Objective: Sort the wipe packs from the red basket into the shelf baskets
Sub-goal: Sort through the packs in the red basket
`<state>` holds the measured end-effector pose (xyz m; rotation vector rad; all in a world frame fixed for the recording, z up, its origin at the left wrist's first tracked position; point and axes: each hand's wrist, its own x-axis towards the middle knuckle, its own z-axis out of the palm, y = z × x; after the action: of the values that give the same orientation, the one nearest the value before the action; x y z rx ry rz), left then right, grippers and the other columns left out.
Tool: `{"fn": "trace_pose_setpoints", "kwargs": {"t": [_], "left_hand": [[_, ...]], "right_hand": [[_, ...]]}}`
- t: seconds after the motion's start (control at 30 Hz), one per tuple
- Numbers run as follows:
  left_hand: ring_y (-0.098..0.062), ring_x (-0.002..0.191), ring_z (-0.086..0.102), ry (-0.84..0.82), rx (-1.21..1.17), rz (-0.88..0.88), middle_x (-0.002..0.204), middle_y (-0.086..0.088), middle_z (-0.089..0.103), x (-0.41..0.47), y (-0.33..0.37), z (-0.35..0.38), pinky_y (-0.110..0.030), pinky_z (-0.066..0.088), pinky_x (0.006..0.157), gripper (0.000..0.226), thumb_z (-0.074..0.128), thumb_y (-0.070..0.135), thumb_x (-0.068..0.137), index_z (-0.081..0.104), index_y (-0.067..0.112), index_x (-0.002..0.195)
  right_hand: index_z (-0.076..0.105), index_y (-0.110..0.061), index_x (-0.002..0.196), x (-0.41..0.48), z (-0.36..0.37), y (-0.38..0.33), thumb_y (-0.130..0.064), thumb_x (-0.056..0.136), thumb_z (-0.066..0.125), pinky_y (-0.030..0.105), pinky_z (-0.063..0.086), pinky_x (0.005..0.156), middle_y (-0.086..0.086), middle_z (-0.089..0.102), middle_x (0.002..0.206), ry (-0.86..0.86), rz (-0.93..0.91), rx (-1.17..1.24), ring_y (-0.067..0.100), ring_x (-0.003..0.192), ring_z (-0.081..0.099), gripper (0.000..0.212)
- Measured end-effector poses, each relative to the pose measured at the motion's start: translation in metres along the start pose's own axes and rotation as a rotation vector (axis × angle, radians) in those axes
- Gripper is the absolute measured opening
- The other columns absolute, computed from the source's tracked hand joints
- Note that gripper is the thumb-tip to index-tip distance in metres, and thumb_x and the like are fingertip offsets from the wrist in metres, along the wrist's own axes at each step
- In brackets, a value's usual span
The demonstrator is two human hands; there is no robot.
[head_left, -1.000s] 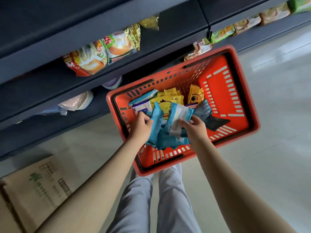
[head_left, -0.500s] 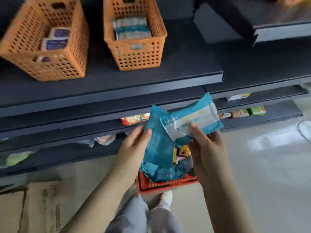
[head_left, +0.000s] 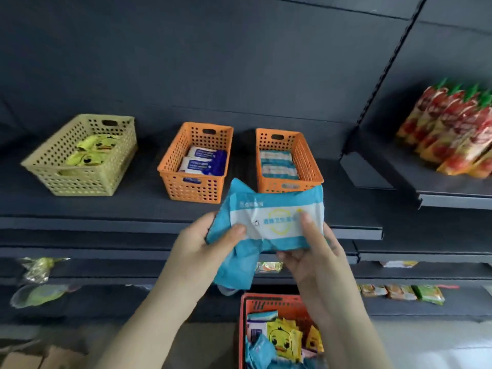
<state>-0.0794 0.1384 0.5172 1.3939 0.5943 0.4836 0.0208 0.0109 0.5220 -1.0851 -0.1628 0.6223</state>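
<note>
Both hands hold teal-and-white wipe packs [head_left: 269, 222] in front of the shelf edge. My left hand [head_left: 202, 249] grips the left end, with more teal packs hanging below it. My right hand [head_left: 311, 251] pinches the right end of the top pack. Just behind the packs stands the right orange basket [head_left: 308, 166] holding matching teal packs. The middle orange basket [head_left: 170, 171] holds blue-and-white packs. A yellow-green basket [head_left: 53, 169] at the left holds yellow duck packs. The red basket [head_left: 246, 302] sits low down with yellow duck, teal and blue packs inside.
Red snack bags [head_left: 450, 131] stand on a raised shelf at the right. Lower shelves carry small snack packs [head_left: 399, 291] and green bags [head_left: 40, 291]. A cardboard box [head_left: 21, 360] lies at the bottom left corner. The dark shelf board [head_left: 133, 206] runs beneath the baskets.
My hands lifted the teal packs out of the red basket and up to shelf height. The view swung upward from the basket to the three shelf baskets.
</note>
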Motion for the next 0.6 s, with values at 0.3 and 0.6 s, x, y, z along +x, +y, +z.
{"fn": "trace_pose_setpoints", "kwargs": {"t": [0.3, 0.6], "left_hand": [[-0.012, 0.085, 0.073, -0.15, 0.121, 0.045, 0.092, 0.004, 0.076, 0.051, 0.04, -0.147, -0.03, 0.053, 0.07, 0.017, 0.067, 0.03, 0.082, 0.073, 0.028, 0.098], [-0.02, 0.089, 0.073, -0.263, 0.058, -0.018, 0.097, -0.003, 0.076, 0.102, 0.042, -0.181, -0.029, 0.058, 0.07, 0.028, 0.066, 0.025, 0.079, 0.07, 0.019, 0.106]], "right_hand": [[0.081, -0.017, 0.083, 0.034, 0.114, 0.046, -0.032, 0.09, 0.053, 0.032, 0.06, 0.073, 0.01, 0.076, 0.099, 0.02, -0.106, -0.109, 0.022, 0.092, 0.073, 0.032], [0.078, -0.015, 0.073, 0.069, 0.139, 0.062, -0.026, 0.093, 0.055, 0.022, 0.051, 0.05, 0.007, 0.074, 0.082, 0.128, -0.217, -0.154, 0.013, 0.068, 0.066, 0.033]]}}
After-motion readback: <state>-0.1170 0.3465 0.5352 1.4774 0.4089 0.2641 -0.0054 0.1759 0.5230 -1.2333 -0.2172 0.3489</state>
